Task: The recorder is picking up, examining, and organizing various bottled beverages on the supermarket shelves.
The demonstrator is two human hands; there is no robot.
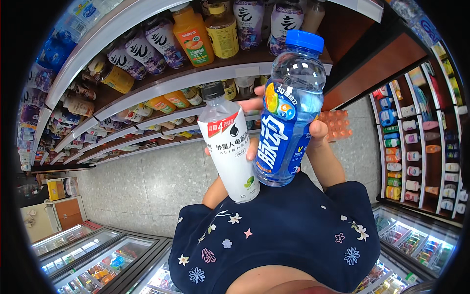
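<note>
My left hand (252,147) is wrapped round a white-sleeved plastic drink bottle (235,161) with a black cap, its thumb across the label. Beside it, my right hand (318,129) grips a larger clear plastic bottle (281,143) with a blue label and blue cap. Both bottles are held in front of my chest, caps on, leaning to opposite sides with their lower parts close together. Fingers show behind and between the bottles; the palms are hidden.
A long shelf (165,90) stocked with bottled drinks runs ahead and left. At the right stand shelves of coloured bottles (413,156). Orange-capped bottles (336,125) stand on the tiled floor (147,180). Glass-topped freezers (106,257) lie at the lower left and right.
</note>
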